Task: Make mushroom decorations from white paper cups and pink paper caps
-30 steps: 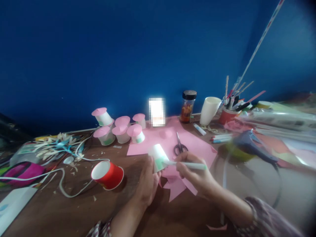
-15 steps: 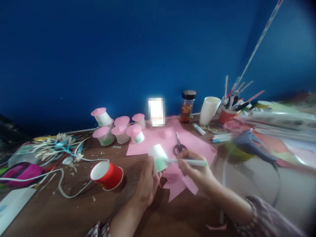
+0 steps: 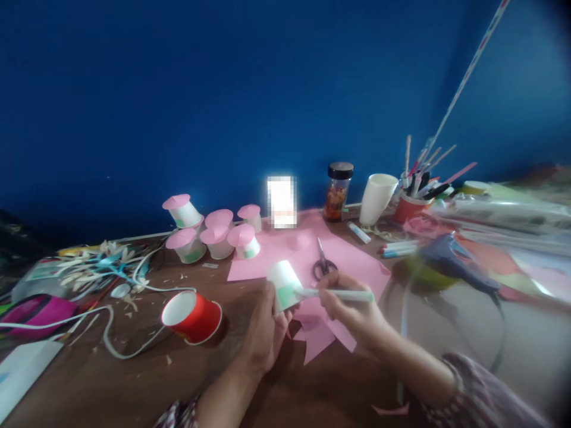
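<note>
My left hand (image 3: 265, 330) is wrapped round a small white paper cup (image 3: 282, 276), tilted, with a green patch on its side. In my right hand (image 3: 345, 303) is a green-ended white marker pen (image 3: 359, 295), pinched between thumb and fingers. Its tip meets the cup's side at the green patch. Just beyond my right hand, dark-handled scissors (image 3: 322, 261) lie on a pink paper sheet (image 3: 357, 255). Pink paper scraps (image 3: 314, 339) lie under and between my hands.
Several small cups with pink paper tops (image 3: 243, 236) stand at the back left. A red paper cup (image 3: 198, 318) lies tilted left of my hands. Behind are a dark-lidded jar (image 3: 339, 193) and a white cup (image 3: 377, 199); at right, a glue gun (image 3: 461, 261) and its cord.
Both hands keep their hold, and the pen's tip stays at the green patch, with only a slight shift. The whole view has drifted a little.
</note>
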A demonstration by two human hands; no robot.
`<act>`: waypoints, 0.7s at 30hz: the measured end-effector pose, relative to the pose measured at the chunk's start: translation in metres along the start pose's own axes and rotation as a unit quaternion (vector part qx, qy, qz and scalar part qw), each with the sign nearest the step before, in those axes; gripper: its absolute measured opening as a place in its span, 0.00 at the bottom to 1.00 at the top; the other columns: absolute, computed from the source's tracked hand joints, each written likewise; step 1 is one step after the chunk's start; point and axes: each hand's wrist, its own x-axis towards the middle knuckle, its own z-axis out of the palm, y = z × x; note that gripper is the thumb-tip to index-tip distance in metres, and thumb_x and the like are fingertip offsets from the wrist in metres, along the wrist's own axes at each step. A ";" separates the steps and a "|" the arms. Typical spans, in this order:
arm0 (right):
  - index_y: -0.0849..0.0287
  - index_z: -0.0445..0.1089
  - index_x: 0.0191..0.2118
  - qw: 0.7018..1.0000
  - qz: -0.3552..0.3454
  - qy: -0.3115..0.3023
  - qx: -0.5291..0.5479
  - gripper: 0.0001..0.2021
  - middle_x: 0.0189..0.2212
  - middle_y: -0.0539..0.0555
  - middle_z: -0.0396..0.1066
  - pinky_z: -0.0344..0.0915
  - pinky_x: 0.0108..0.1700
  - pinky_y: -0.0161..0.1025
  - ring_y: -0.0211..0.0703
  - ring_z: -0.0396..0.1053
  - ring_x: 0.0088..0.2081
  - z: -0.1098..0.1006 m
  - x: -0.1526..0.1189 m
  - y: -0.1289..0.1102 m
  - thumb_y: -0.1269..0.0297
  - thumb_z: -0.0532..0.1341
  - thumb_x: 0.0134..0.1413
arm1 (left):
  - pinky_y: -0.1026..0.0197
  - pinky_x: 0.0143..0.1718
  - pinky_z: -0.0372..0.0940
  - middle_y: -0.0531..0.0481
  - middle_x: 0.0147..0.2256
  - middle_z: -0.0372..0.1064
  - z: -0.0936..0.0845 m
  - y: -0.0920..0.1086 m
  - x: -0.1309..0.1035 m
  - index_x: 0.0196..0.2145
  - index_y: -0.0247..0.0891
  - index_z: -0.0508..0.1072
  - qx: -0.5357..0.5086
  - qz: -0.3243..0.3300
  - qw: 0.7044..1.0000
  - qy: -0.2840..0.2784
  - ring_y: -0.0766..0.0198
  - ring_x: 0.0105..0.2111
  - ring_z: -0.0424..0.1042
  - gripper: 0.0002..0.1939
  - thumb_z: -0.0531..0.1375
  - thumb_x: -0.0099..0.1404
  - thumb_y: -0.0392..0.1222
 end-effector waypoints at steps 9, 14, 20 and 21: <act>0.60 0.68 0.28 1.000 0.005 -0.011 0.011 0.07 0.18 0.47 0.63 0.57 0.20 0.31 0.33 0.59 0.19 -0.001 0.000 -0.001 0.62 0.61 0.51 | 0.58 0.48 0.64 0.45 0.36 0.75 0.001 0.002 0.001 0.40 0.34 0.75 -0.015 -0.016 1.000 0.018 0.60 0.37 0.73 0.19 0.58 0.63 0.53; 0.60 0.67 0.29 0.999 0.015 -0.018 0.025 0.06 0.18 0.46 0.63 0.56 0.21 0.31 0.33 0.59 0.19 -0.001 0.001 0.000 0.63 0.61 0.51 | 0.58 0.47 0.65 0.45 0.37 0.75 0.001 0.003 0.001 0.42 0.33 0.75 -0.039 -0.017 0.999 0.008 0.60 0.38 0.73 0.18 0.56 0.65 0.51; 0.60 0.67 0.29 1.000 0.007 -0.007 0.024 0.06 0.18 0.46 0.63 0.56 0.21 0.31 0.33 0.59 0.19 -0.002 0.001 0.002 0.63 0.61 0.52 | 0.58 0.46 0.65 0.45 0.38 0.75 -0.001 0.003 0.000 0.44 0.34 0.74 -0.031 -0.026 0.999 -0.018 0.60 0.38 0.72 0.19 0.55 0.66 0.52; 0.60 0.67 0.29 1.000 0.005 -0.009 0.024 0.06 0.18 0.47 0.63 0.56 0.21 0.31 0.33 0.59 0.19 -0.003 0.001 0.002 0.63 0.61 0.52 | 0.58 0.46 0.65 0.45 0.38 0.75 -0.001 0.003 0.001 0.44 0.34 0.74 -0.033 -0.025 0.999 -0.019 0.60 0.39 0.72 0.19 0.55 0.66 0.52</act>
